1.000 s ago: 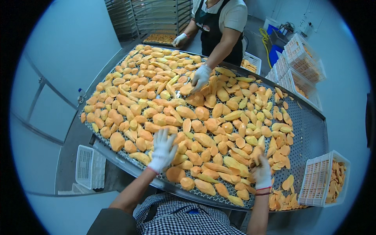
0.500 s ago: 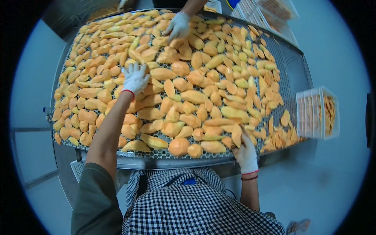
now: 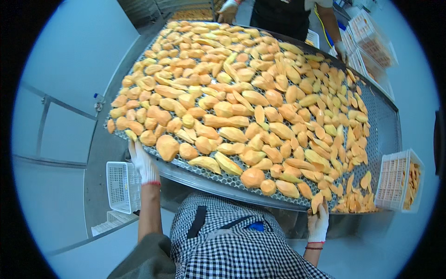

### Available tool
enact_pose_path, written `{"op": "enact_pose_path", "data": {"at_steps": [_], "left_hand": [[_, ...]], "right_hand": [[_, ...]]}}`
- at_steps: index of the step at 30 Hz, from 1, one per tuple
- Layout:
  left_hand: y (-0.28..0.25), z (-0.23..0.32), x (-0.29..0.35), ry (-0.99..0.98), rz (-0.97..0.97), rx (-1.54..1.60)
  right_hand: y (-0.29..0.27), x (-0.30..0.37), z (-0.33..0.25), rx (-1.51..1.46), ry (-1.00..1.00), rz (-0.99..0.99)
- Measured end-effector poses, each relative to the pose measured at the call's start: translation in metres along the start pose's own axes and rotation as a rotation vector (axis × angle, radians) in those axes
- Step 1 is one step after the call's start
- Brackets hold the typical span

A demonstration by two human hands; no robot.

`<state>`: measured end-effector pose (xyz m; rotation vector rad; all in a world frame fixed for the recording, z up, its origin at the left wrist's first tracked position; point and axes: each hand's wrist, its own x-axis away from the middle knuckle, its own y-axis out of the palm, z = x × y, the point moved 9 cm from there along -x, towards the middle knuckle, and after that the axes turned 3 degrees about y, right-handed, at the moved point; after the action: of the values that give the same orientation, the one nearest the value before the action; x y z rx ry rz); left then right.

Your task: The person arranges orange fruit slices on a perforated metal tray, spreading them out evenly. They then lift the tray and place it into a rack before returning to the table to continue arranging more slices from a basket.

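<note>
Many peeled orange sweet potatoes [image 3: 226, 121], whole and cut, cover a mesh tray [image 3: 186, 161] with honeycomb holes. My left hand [image 3: 143, 163], in a white glove with a red cuff, is at the tray's near left corner, fingers closed on its edge. A yellowish piece touches its fingertips. At the near right edge, my gloved right hand [image 3: 319, 223] is closed around an upright sweet potato piece [image 3: 317, 202]; part of its fingers is hidden behind it.
Across the tray, a person's gloved hands [image 3: 228, 8] are at the far edge. A white basket [image 3: 391, 180] with orange slices stands at the right, stacked crates [image 3: 367, 35] at the far right. Another white basket [image 3: 119, 187] is below the left corner. The metal table [image 3: 389, 130] extends right.
My left hand has moved from among the sweet potatoes to the tray's near left edge. The other person's hand has left the sweet potatoes for the far edge. The view has shifted left.
</note>
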<state>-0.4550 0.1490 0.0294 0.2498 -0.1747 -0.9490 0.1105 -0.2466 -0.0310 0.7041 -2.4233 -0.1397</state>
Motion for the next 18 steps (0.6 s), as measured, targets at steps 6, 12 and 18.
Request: {"op": "enact_pose_path", "data": {"at_steps": [6, 12, 18], "left_hand": [[-0.112, -0.133, 0.043, -0.559, 0.226, 0.175], [-0.09, -0.157, -0.024, -0.434, -0.093, 0.01], [-0.068, -0.187, -0.045, -0.507, -0.291, 0.25]], "right_hand": [[0.033, -0.006, 0.003, -0.037, 0.061, -0.022], [0.044, 0.017, 0.002, -0.065, 0.024, -0.046], [-0.002, 0.038, 0.027, -0.356, 0.018, 0.008]]}}
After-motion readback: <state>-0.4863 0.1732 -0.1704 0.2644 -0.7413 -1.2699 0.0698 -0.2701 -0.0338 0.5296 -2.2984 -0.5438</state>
